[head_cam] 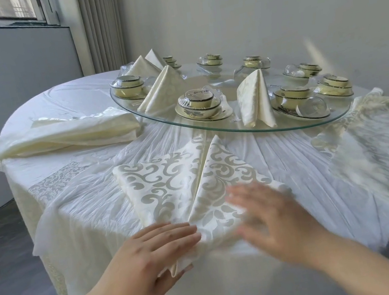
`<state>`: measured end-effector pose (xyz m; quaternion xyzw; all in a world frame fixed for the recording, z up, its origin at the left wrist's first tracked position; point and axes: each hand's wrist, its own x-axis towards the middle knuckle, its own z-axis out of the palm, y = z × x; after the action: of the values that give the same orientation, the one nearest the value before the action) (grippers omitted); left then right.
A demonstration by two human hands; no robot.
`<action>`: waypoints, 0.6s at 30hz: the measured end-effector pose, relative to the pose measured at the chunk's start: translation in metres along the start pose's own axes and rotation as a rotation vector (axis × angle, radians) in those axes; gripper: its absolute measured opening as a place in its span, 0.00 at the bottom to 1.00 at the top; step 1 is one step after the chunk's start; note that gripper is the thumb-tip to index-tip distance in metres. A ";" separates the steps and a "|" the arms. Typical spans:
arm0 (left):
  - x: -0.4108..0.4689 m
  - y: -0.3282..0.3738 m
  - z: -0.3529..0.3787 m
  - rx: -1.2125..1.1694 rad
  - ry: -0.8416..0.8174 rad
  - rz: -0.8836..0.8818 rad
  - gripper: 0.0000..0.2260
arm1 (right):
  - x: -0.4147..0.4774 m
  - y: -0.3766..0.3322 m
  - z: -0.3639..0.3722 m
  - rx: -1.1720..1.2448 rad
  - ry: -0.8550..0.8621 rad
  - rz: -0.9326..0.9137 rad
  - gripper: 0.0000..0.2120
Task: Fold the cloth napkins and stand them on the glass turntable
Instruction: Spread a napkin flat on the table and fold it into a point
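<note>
Head view: You are working a patterned cream napkin (181, 183) lying on the tabletop (281, 158) in the lower centre of the frame, below the near rim of the glass turntable (237, 130). The napkin is lying partly folded, with two flaps meeting along a centre crease.

Your left hand (152, 253) is pressing flat on its lower left corner, fingers straight and close together. Your right hand (271, 222) is showing fingers spread over the lower right corner. It is blurred, so contact cannot be confirmed.

On the turntable, a first folded napkin (255, 102) is standing right of centre, a second folded napkin (164, 87) further left, and a third folded napkin (140, 67) at the far edge, among wrapped dish sets (200, 106). An unfolded napkin pile (56, 137) is lying at left.
</note>
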<state>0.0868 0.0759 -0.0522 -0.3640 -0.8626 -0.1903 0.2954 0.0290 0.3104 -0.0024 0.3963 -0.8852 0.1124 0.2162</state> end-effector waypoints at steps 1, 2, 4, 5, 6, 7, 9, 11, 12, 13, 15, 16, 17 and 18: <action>-0.001 -0.001 -0.002 0.016 0.014 -0.015 0.16 | -0.004 -0.010 0.006 -0.016 -0.044 -0.110 0.22; -0.002 -0.004 -0.006 0.042 0.031 -0.032 0.14 | -0.007 -0.018 0.012 -0.033 -0.068 -0.173 0.22; -0.001 -0.010 -0.012 0.089 0.043 -0.081 0.14 | -0.009 -0.027 0.026 -0.016 -0.059 -0.206 0.23; 0.000 -0.014 -0.015 0.113 0.034 -0.101 0.13 | -0.008 -0.030 0.031 0.017 -0.048 -0.190 0.22; 0.002 -0.019 -0.016 0.140 0.023 -0.123 0.14 | -0.006 -0.032 0.034 0.045 -0.023 -0.176 0.20; 0.004 -0.024 -0.018 0.160 0.016 -0.144 0.16 | -0.003 -0.033 0.036 0.063 0.009 -0.164 0.19; 0.010 -0.033 -0.019 0.141 0.005 -0.195 0.16 | 0.003 -0.035 0.036 0.078 0.054 -0.153 0.16; 0.018 -0.037 -0.022 0.103 0.002 -0.236 0.14 | 0.007 -0.036 0.032 0.118 0.078 -0.112 0.14; 0.023 -0.039 -0.023 0.088 0.000 -0.244 0.13 | 0.009 -0.035 0.029 0.142 0.072 -0.067 0.13; 0.027 -0.039 -0.026 0.078 0.000 -0.250 0.13 | 0.012 -0.034 0.024 0.169 0.061 -0.009 0.14; 0.037 -0.034 -0.034 0.014 0.012 -0.282 0.11 | 0.017 -0.031 0.011 0.239 0.079 0.101 0.14; 0.042 -0.029 -0.042 -0.053 0.031 -0.322 0.11 | 0.020 -0.030 0.002 0.293 0.105 0.149 0.16; 0.049 -0.024 -0.051 -0.109 0.054 -0.371 0.12 | 0.024 -0.029 -0.009 0.336 0.139 0.185 0.18; 0.056 -0.017 -0.060 -0.153 0.066 -0.413 0.12 | 0.027 -0.029 -0.022 0.380 0.145 0.209 0.19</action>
<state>0.0644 0.0611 0.0272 -0.1943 -0.8917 -0.3236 0.2499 0.0411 0.2812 0.0305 0.3268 -0.8666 0.3271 0.1877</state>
